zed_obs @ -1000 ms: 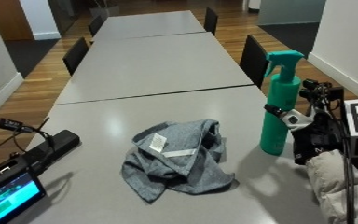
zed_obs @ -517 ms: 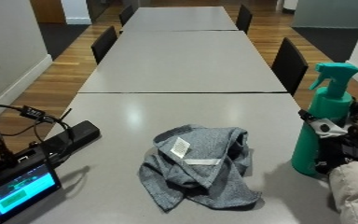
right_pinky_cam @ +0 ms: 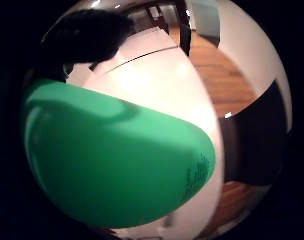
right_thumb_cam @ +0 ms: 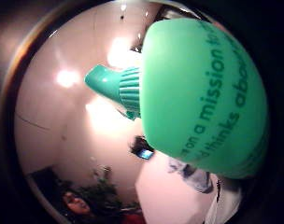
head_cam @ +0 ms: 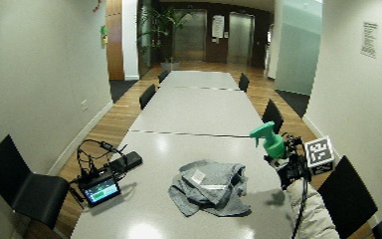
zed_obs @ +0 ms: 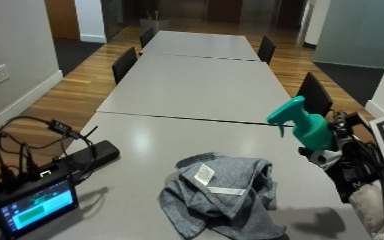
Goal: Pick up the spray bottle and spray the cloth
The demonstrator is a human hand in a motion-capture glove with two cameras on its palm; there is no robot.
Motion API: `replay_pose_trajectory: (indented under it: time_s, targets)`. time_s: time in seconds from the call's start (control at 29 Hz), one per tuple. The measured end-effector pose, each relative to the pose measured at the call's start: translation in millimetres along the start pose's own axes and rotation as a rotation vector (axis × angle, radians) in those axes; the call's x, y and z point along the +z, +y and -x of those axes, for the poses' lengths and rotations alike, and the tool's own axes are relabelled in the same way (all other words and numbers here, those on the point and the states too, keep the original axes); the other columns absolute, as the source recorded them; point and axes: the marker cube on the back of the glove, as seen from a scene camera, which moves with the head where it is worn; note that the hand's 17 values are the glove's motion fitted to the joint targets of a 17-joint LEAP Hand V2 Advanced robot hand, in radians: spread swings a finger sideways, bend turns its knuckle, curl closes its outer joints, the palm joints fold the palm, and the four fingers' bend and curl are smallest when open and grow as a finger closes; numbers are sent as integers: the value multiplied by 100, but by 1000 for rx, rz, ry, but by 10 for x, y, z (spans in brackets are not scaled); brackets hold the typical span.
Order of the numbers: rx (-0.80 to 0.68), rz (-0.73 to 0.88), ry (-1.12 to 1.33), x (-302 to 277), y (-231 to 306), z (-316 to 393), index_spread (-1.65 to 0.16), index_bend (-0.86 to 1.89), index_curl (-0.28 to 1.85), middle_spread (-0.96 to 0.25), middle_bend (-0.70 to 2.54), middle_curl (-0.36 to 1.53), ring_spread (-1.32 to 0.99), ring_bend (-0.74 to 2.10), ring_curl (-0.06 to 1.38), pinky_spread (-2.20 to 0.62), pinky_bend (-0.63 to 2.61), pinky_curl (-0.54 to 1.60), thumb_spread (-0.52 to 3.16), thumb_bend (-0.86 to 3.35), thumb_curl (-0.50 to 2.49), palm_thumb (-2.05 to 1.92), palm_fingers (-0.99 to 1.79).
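the gloved right hand grips the green spray bottle, fingers curled round it, lifted above the tabletop near its right edge, beside the grey cloth.

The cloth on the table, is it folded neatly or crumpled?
Crumpled: the grey cloth lies bunched in loose, uneven folds on the table, with its white label turned up.

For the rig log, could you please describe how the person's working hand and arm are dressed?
The right hand wears a black glove with black straps and a small white plastic part near the fingers. The arm behind it is in a pale, cream-coloured padded sleeve. The other hand is not in view.
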Motion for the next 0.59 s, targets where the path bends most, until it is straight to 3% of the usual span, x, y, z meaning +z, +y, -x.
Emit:
replay_pose_trajectory:
  time_s: [0.21, 0.31, 0.59]
  targets:
    - [-228, 115, 463, 97, -71, 460, -31, 14, 37, -13, 42, 45, -16, 59, 43, -14, 41, 37, 44, 0, 60, 122, 89]
    - [-275, 143, 608, 172, -82, 564, -31, 13, 37, -13, 41, 46, -16, 58, 43, -14, 40, 38, 43, -1, 61, 123, 89]
    - [-261, 139, 593, 192, -71, 492, -31, 13, 36, -13, 38, 47, -16, 55, 44, -14, 37, 39, 41, -2, 63, 123, 91]
